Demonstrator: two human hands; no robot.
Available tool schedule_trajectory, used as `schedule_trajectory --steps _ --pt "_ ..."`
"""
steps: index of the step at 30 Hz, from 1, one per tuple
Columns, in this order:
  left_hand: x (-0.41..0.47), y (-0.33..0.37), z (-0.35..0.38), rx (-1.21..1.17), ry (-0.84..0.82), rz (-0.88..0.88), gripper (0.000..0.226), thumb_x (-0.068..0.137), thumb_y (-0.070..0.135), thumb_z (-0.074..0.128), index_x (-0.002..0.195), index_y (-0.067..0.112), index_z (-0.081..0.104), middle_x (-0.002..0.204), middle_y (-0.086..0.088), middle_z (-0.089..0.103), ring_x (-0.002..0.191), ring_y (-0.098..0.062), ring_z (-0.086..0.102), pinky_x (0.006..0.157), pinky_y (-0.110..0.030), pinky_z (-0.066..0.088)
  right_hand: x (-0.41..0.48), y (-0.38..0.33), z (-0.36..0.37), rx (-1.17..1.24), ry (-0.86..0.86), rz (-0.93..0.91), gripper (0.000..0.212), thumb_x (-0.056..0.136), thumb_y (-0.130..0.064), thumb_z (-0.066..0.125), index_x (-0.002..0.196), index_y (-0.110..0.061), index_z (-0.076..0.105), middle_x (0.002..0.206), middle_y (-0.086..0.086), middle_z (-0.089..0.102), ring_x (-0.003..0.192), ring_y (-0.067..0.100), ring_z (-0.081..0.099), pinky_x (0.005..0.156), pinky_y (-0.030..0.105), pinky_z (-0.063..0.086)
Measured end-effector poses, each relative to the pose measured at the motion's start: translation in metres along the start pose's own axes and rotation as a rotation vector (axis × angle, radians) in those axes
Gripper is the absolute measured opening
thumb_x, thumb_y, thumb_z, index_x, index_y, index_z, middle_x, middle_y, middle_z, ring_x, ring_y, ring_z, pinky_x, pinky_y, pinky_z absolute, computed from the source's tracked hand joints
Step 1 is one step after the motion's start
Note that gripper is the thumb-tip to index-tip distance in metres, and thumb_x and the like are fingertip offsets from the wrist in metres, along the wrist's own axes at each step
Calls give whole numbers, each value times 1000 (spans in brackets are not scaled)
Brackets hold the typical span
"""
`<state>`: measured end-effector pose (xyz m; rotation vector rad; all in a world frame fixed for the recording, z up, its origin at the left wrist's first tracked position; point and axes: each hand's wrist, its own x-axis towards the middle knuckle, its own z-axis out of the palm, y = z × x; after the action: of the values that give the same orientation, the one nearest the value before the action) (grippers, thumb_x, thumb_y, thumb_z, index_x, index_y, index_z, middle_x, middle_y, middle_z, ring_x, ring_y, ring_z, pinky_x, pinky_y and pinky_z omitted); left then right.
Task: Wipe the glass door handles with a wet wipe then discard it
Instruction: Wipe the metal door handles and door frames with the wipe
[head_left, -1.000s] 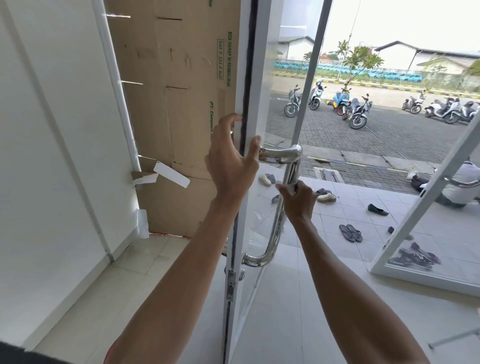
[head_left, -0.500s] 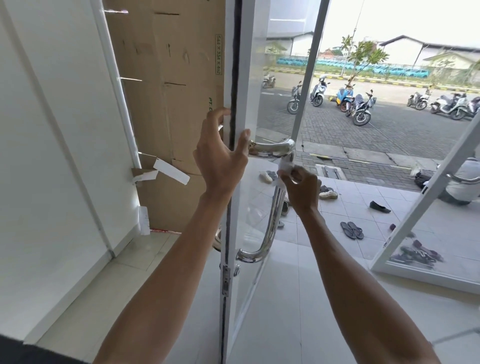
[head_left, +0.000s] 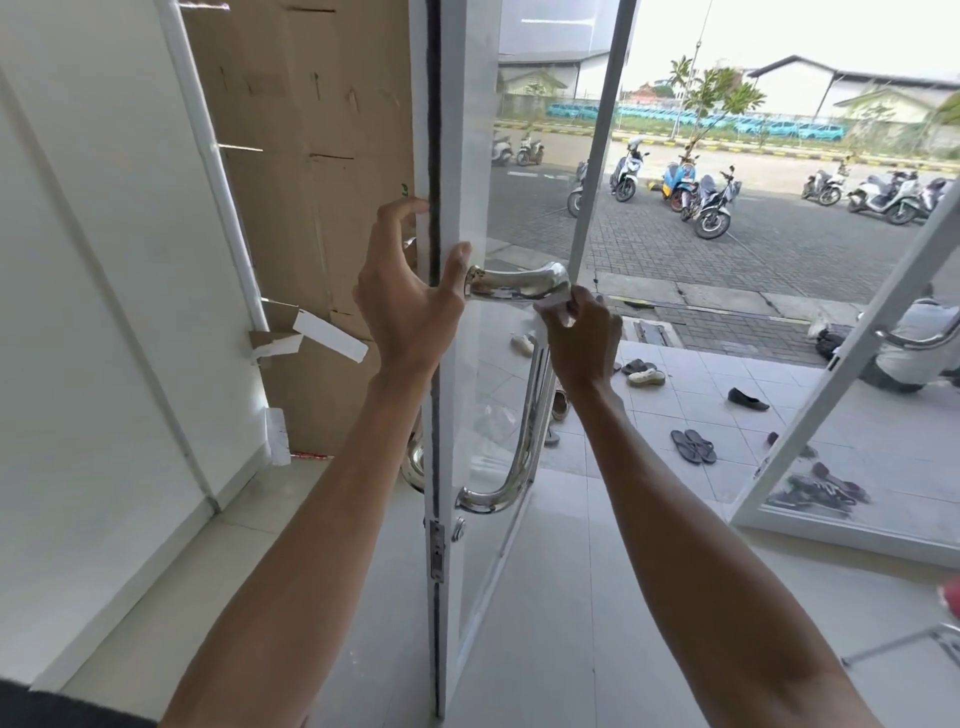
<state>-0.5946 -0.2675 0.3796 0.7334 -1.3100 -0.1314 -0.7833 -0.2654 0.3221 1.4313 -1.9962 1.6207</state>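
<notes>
Glass door (head_left: 470, 130) is standing open, edge-on. The left hand (head_left: 410, 296) is steadying it, thumb on the near face and fingers wrapping loosely round the edge. The chrome handle (head_left: 519, 283) is mid-wipe: the right hand (head_left: 584, 340) is pinching the wet wipe (head_left: 551, 310) against the underside of its top bend. Next, I'm guessing, is sliding the wipe down the long bar without losing the pinch.
</notes>
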Motion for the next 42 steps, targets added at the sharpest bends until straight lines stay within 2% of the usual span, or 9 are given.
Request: schedule_trajectory --steps 5,9,16,18,22,30,35,38,42 --pt "2 -2 -1 0 5 23 44 80 34 80 113 12 60 105 3 70 93 -13 67 78 -35 59 -53 21 12 -27 -97 144 32 81 -34 70 93 -5 69 87 15 71 80 31 65 66 26 37" --pt "4 -4 -2 1 -7 12 45 79 34 80 113 14 59 106 4 70 91 -12 68 77 -37 59 -59 21 11 -96 -163 194 16 82 -23 72 92 -11 73 89 11 73 83 27 67 56 22 28" --pt "6 -2 -5 4 -10 -19 45 76 32 81 112 15 59 105 6 70 93 -10 66 80 -35 57 -4 -13 12 36 113 74 15 84 -28 64 90 -15 71 76 2 72 62 17 60 52 19 30" --pt "6 -2 -5 -2 -7 -21 44 76 30 81 112 15 59 106 7 70 95 -9 66 81 -36 57 -4 -9 17 53 85 67 18 82 -27 66 95 -15 69 80 3 72 62 13 56 52 14 28" --pt "6 -3 -5 -12 2 -24 43 77 28 81 112 14 60 106 6 70 97 -11 66 82 -37 57 -37 22 35 47 -5 136 33 81 -36 68 101 -10 66 92 6 70 77 22 64 63 22 38" --pt "8 -3 -6 -1 0 3 43 77 28 81 111 12 60 106 5 69 95 -12 67 81 -35 58 -85 59 48 -70 -261 304 27 79 -25 77 94 -3 70 90 16 72 82 31 67 66 29 46" --pt "11 -4 -8 -7 -1 -7 44 76 28 80 111 9 60 104 3 71 94 -10 67 83 -32 57 -50 33 36 -11 -136 158 22 77 -26 76 84 -7 70 84 8 73 70 17 63 58 25 43" --pt "11 -5 -8 4 7 -7 44 76 28 80 111 10 60 104 4 71 94 -10 67 84 -30 57 -31 18 35 52 -22 123 23 78 -35 74 92 -16 71 85 3 72 74 15 65 65 25 49" --pt "12 -9 -8 10 23 -4 43 77 28 79 111 10 61 106 5 70 96 -11 68 85 -32 57 -42 24 44 84 -39 137 19 81 -32 69 90 -15 68 85 3 70 73 16 64 61 22 42"
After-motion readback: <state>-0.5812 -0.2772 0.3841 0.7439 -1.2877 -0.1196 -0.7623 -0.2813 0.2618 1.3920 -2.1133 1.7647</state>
